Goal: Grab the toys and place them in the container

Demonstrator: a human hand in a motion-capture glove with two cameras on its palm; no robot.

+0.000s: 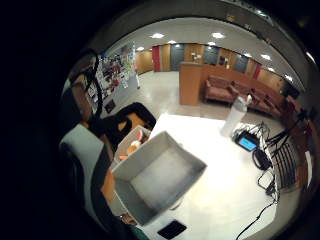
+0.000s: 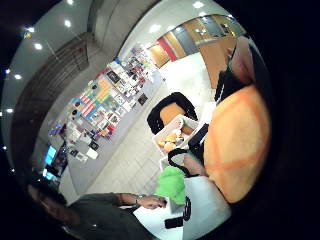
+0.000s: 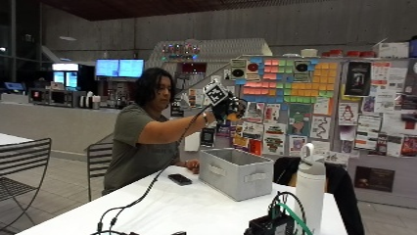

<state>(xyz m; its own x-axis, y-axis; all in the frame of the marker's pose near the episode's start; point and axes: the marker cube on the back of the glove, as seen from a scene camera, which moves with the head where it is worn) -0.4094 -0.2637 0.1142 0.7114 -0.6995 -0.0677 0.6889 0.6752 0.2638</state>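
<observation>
Hand [image 3: 228,108] raised above grey fabric bin [image 3: 236,172], fingers curled round a rounded orange toy [image 2: 237,145] with paler stripes. Bin is boxy, on white tabletop [image 3: 189,208].

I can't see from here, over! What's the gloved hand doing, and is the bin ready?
Right hand raised above the grey container, gripping an orange toy. Container upright on the white table, open, looks empty. Nothing blocking the drop.
</observation>
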